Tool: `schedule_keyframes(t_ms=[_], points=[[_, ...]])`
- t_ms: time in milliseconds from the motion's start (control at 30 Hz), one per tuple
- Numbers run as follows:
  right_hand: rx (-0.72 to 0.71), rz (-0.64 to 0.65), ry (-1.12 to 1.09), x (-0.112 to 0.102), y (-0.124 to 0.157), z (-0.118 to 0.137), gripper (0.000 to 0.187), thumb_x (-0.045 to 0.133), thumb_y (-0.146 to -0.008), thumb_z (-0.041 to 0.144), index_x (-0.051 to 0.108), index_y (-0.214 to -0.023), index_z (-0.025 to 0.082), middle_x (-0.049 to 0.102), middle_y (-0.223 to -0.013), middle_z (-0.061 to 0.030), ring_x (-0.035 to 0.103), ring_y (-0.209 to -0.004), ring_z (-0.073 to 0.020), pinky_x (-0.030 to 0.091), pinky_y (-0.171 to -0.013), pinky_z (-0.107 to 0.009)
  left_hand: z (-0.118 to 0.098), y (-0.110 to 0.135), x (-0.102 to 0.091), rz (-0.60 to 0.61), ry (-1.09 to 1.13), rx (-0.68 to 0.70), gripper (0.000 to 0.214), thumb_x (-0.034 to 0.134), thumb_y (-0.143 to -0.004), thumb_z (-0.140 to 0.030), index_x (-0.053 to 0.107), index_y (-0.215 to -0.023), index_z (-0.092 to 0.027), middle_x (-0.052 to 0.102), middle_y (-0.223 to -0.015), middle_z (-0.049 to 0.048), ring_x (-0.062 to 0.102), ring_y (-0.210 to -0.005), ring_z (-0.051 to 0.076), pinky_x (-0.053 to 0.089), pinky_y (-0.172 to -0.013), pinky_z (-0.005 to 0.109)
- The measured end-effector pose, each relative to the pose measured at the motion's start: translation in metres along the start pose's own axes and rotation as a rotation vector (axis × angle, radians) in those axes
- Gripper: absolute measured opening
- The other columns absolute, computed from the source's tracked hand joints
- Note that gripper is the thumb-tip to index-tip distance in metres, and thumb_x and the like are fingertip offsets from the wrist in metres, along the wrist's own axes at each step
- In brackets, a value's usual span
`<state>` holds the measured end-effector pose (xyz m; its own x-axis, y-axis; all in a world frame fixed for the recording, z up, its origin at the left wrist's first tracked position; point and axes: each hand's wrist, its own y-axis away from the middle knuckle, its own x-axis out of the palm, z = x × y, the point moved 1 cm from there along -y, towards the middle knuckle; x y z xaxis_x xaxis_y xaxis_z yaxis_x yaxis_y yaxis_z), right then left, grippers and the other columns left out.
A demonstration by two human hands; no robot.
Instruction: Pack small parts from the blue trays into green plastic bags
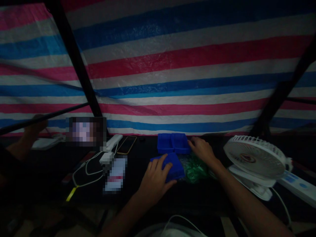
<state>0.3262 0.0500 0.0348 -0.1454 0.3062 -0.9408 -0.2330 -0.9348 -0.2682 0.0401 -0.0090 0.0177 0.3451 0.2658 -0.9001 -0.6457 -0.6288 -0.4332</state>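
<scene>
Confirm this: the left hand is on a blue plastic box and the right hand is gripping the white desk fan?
No: the head view shows the right hand apart from the white desk fan, touching the blue divided tray. The left hand is on the blue plastic box, as you said.

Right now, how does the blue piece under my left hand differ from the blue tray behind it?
The blue piece lies under the left hand; the blue tray sits beyond it, beside the right hand. The tray shows two side-by-side compartments; the piece shows no divider where visible. Both are bright blue.
</scene>
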Motion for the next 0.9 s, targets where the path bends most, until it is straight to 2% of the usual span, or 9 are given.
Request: schedule_keyframes(t_ms=[100,200,333,467,600,900], points=[[0.011,0.007,-0.002,0.000,-0.001,-0.001,0.036,0.043,-0.109,0.045,0.069,-0.103,0.021,0.077,-0.117,-0.0131,0.075,-0.098,-0.0298,0.046,-0.074,-0.032,0.007,-0.001,-0.002,0.006,0.118,-0.025,0.064,0.075,-0.093,-0.047,0.050,-0.146,-0.023,0.059,-0.149,0.0123,0.055,-0.128,0.035,0.046,-0.106,0.057],[0.021,0.016,0.005,0.001,-0.002,-0.002,0.036,0.043,-0.109,0.045,0.069,-0.104,0.021,0.077,-0.117,-0.0131,0.075,-0.098,-0.0294,0.046,-0.074,-0.031,0.015,-0.002,0.003,-0.039,0.182,-0.086,0.070,0.076,-0.089,-0.054,0.050,-0.147,-0.024,0.051,-0.155,0.0149,0.046,-0.140,0.039,0.038,-0.114,0.063],[0.009,0.014,0.013,0.002,-0.002,-0.002,0.037,0.043,-0.109,0.044,0.070,-0.103,0.020,0.077,-0.115,-0.0138,0.075,-0.098,-0.0302,0.047,-0.074,-0.032,0.019,-0.004,0.004,0.033,0.304,-0.080,0.066,0.071,-0.093,-0.051,0.048,-0.149,-0.025,0.052,-0.153,0.0152,0.049,-0.139,0.037,0.042,-0.113,0.059],[0.006,0.012,0.003,0.001,-0.001,-0.001,0.037,0.043,-0.108,0.043,0.071,-0.104,0.019,0.077,-0.115,-0.0147,0.075,-0.099,-0.0306,0.048,-0.075,-0.033,0.021,-0.009,-0.007,0.093,0.380,-0.049,0.068,0.080,-0.086,-0.040,0.050,-0.147,-0.028,0.058,-0.147,0.0109,0.055,-0.131,0.034,0.045,-0.110,0.054],[0.021,0.017,-0.012,-0.001,-0.001,-0.001,0.038,0.043,-0.108,0.045,0.071,-0.104,0.020,0.078,-0.112,-0.0140,0.075,-0.098,-0.0293,0.047,-0.075,-0.032,0.027,-0.012,-0.011,0.067,0.435,-0.074,0.068,0.084,-0.081,-0.038,0.055,-0.141,-0.028,0.061,-0.142,0.0094,0.056,-0.129,0.033,0.045,-0.110,0.052],[0.028,0.036,-0.002,0.000,-0.003,-0.004,0.040,0.044,-0.108,0.046,0.072,-0.104,0.018,0.078,-0.109,-0.0138,0.075,-0.098,-0.0282,0.046,-0.074,-0.030,0.041,-0.018,-0.020,0.007,0.467,-0.078,0.066,0.085,-0.082,-0.037,0.057,-0.140,-0.028,0.061,-0.142,0.0072,0.056,-0.130,0.030,0.044,-0.113,0.048]])
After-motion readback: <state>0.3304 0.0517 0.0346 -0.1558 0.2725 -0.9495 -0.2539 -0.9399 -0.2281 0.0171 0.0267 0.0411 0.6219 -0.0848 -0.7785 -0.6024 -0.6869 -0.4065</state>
